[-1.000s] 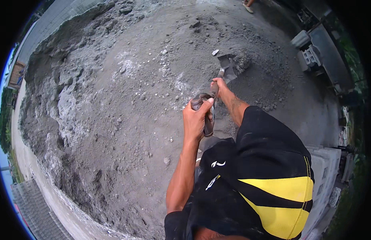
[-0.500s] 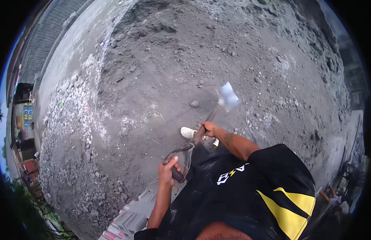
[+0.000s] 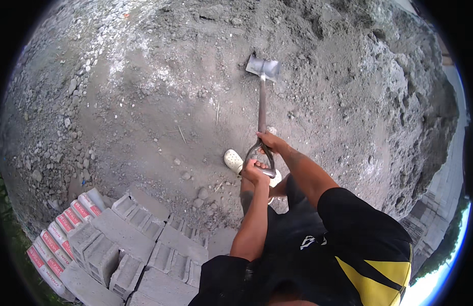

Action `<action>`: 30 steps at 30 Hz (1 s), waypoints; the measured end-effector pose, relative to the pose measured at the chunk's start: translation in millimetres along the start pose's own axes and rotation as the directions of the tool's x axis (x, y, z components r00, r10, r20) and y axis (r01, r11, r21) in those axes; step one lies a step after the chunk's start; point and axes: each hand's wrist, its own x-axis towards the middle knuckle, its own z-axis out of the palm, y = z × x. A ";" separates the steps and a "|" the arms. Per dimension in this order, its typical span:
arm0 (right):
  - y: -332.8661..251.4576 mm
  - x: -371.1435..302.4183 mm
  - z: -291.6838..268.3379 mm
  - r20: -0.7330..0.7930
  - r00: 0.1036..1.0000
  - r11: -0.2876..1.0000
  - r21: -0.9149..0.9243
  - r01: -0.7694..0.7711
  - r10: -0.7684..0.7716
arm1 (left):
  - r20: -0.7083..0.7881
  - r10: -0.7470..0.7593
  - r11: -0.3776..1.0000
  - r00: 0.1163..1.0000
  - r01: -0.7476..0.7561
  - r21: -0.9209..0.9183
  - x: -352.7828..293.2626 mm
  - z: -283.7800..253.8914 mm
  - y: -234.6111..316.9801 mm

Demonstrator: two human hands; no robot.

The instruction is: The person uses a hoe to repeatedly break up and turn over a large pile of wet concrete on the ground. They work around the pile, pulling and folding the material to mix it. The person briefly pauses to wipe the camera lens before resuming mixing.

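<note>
A shovel with a brown shaft and a D-shaped grip points away from me. Its flat metal blade rests against the loose grey sand and gravel, with a little dark material at its far edge. My left hand is closed round the crossbar of the grip. Higher up, my right hand wraps the shaft just above the D-shaped part. White clogs on my feet show on both sides of the grip.
Grey hollow concrete blocks are stacked at the lower left, close to my left arm. Beside them lie several red-and-white sacks. Pale stones lie scattered at the left. A rough bank of earth rises on the right.
The shovel has swung upright in view and its blade has gone farther out, to the sand. Both hands have kept their hold, now closer together. My view has turned, bringing in the blocks.
</note>
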 end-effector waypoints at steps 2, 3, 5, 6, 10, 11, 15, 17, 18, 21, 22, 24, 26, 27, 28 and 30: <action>14.7 -22.3 -4.0 0.010 0.997 0.997 0.001 -0.072 0.071 | -0.075 -0.004 1.000 0.997 0.004 -0.004 18.3 -30.2 -39.1; 36.5 -20.4 -24.5 0.010 0.998 0.995 -0.071 -0.069 0.070 | -0.066 -0.048 0.998 0.997 0.046 -0.030 18.1 -25.9 -56.2; 59.2 -24.5 -23.2 -0.056 0.992 0.976 -0.177 -0.123 0.115 | -0.036 -0.020 0.987 0.999 0.014 -0.159 30.0 -44.9 -73.3; 66.0 -28.8 -18.7 -0.121 0.992 0.977 -0.204 -0.055 0.031 | -0.016 0.020 0.992 1.000 -0.022 -0.120 31.8 -45.7 -72.2; 38.7 -32.5 -20.1 -0.116 0.989 0.948 -0.296 -0.120 0.089 | -0.116 0.086 0.996 0.990 -0.088 -0.014 23.8 -19.4 -57.1; 37.8 -26.2 -18.6 -0.140 0.987 0.930 -0.345 -0.126 0.082 | -0.125 0.113 0.993 0.986 -0.115 -0.007 25.5 -12.5 -56.2; 5.1 22.6 -57.4 -0.137 0.988 0.931 -0.345 -0.119 0.075 | -0.176 0.146 0.989 0.974 -0.144 0.027 60.1 47.2 -65.8; -21.8 56.0 -70.6 -0.138 0.988 0.936 -0.333 -0.112 0.069 | -0.186 0.176 0.984 0.967 -0.176 0.017 95.5 77.3 -67.0; -37.8 72.5 -76.8 -0.135 0.988 0.942 -0.315 -0.113 0.073 | -0.204 0.204 0.979 0.958 -0.205 0.016 115.7 90.4 -69.0; -67.6 110.4 -106.2 -0.068 0.995 0.963 -0.255 -0.086 0.071 | -0.198 0.219 0.974 0.955 -0.225 -0.008 148.0 128.3 -76.9; -74.0 120.6 -114.2 -0.034 0.997 0.973 -0.218 -0.079 0.073 | -0.202 0.232 0.971 0.952 -0.238 -0.010 154.5 140.3 -77.7; -97.0 155.6 -151.1 -0.043 0.993 0.982 -0.152 -0.113 0.107 | -0.215 0.223 0.974 0.951 -0.227 0.007 155.3 173.4 -89.4; -134.7 180.3 -173.3 -0.162 0.985 0.940 -0.321 -0.112 0.062 | -0.270 0.237 0.971 0.933 -0.237 0.034 151.6 185.4 -89.6; -152.3 192.0 -184.1 -0.293 0.954 0.929 -0.330 -0.166 0.066 | -0.311 0.198 0.979 0.929 -0.206 0.009 143.6 188.7 -89.7; -164.2 209.8 -201.7 -0.341 0.936 0.946 -0.322 -0.027 -0.089 | -0.331 0.163 0.984 0.929 -0.180 -0.019 140.0 199.9 -85.8; -195.7 256.3 -262.3 -0.361 0.932 0.965 -0.248 -0.085 -0.011 | -0.378 0.064 0.998 0.924 -0.062 0.017 138.6 228.1 -69.3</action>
